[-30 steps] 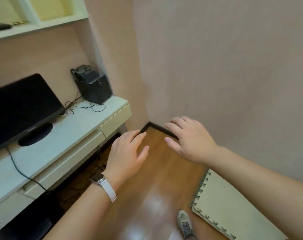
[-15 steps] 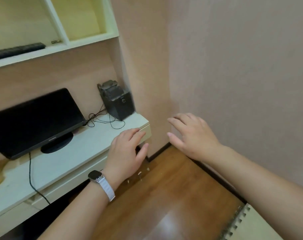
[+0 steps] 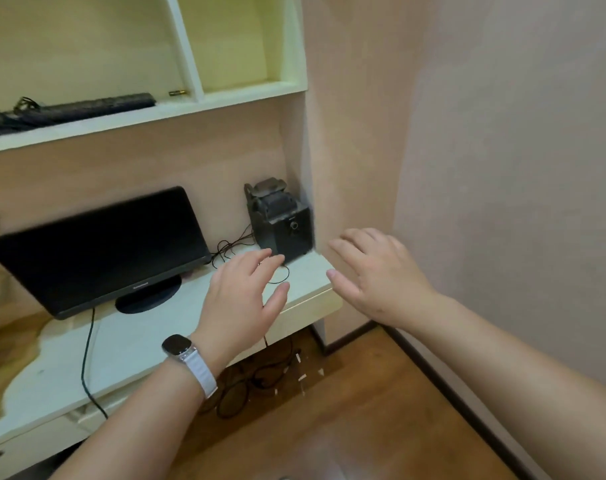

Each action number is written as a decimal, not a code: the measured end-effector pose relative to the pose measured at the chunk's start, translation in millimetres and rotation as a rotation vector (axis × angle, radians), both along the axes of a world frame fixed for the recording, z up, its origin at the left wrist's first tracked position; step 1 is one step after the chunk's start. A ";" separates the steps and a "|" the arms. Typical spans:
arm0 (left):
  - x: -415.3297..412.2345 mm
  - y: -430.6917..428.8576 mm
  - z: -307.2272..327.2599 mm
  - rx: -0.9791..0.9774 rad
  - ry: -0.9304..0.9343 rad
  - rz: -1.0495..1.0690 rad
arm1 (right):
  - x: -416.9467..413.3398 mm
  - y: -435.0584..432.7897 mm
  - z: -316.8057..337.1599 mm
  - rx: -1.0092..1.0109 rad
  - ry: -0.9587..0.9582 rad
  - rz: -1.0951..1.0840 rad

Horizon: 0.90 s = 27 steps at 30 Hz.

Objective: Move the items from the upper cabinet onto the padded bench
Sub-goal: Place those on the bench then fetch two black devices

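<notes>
The pale upper shelf unit fills the top left. A black keyboard with a tangled cord lies in its left compartment, and a small brass-coloured object sits beside the divider. The right compartment looks bare. My left hand, with a white-strapped watch on the wrist, hovers over the desk edge, fingers spread and holding nothing. My right hand floats beside it near the desk's right end, also spread and holding nothing. The padded bench is out of view.
A white desk carries a black monitor and a black speaker box with thin cables. Cords and small white scraps lie on the wooden floor under the desk. A pink wall closes the right side.
The view has swung up and left, bringing the shelf unit and keyboard into sight and losing the foam mat and shoe. Both hands have stayed spread in front of me.
</notes>
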<state>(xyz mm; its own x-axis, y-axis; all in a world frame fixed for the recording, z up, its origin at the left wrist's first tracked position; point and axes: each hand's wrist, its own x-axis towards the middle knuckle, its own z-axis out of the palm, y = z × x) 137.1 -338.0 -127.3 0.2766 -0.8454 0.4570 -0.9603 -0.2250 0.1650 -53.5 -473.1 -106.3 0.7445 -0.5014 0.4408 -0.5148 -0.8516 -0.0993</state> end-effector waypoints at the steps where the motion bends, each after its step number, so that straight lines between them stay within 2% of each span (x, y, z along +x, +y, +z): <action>1: 13.6 -7.0 -1.0 -0.004 -0.001 -0.001 | 12.6 -5.5 0.6 -0.005 0.007 0.003; 5: 72.9 -34.3 -0.2 -0.046 0.004 -0.027 | 72.9 -29.5 7.9 -0.040 0.026 -0.012; 14: 203.9 -95.2 26.0 -0.156 -0.116 -0.074 | 195.3 -79.1 35.6 -0.155 -0.010 -0.035; 21: 253.5 -139.7 59.2 -0.247 -0.168 -0.113 | 235.8 -127.9 57.7 -0.179 0.008 -0.097; 27: 269.8 -182.6 104.7 -0.252 -0.187 -0.116 | 256.4 -170.3 89.5 -0.236 -0.026 -0.089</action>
<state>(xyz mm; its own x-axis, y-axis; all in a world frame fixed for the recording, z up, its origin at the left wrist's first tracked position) 406.8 -520.6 -22.6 0.0768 -0.7203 0.6894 -0.9960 -0.0865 0.0205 203.0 -643.4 -16.8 0.6891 -0.4454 0.5717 -0.5883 -0.8044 0.0824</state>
